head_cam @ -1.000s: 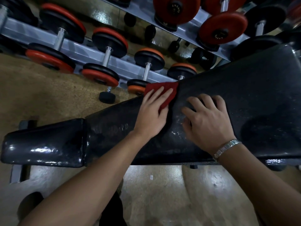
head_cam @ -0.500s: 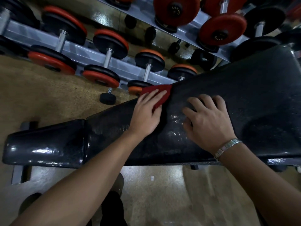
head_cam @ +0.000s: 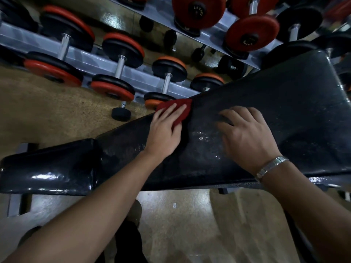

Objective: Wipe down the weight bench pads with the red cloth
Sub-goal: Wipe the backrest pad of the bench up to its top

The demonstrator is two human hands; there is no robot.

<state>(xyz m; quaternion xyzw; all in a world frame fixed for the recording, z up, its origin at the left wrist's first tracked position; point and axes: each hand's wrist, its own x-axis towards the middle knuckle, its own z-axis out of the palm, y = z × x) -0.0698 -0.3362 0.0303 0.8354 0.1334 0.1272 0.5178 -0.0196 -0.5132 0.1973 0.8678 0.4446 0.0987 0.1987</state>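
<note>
Your left hand (head_cam: 163, 133) has the red cloth (head_cam: 178, 111) pinned flat on the far edge of the bench pad (head_cam: 275, 103)

Fingers are stretched out on top of the cloth, pressing it down rather than wrapped around it, and the cloth pokes out past your fingertips right at the pad's back edge. Your right hand (head_cam: 245, 137) sits just beside it on the same long pad, fingers spread and a bit curled, palm down with nothing in it, metal watch band (head_cam: 271, 168) on the wrist. The pad looks wet and shiny between your hands. The smaller seat pad (head_cam: 47, 168) is off to the left, touching nothing. Behind the bench there's a rack (head_cam: 87, 57) of red and black dumbbells (head_cam: 117, 67), with one small black dumbbell (head_cam: 121, 112) on the floor (head_cam: 43, 111)
</note>
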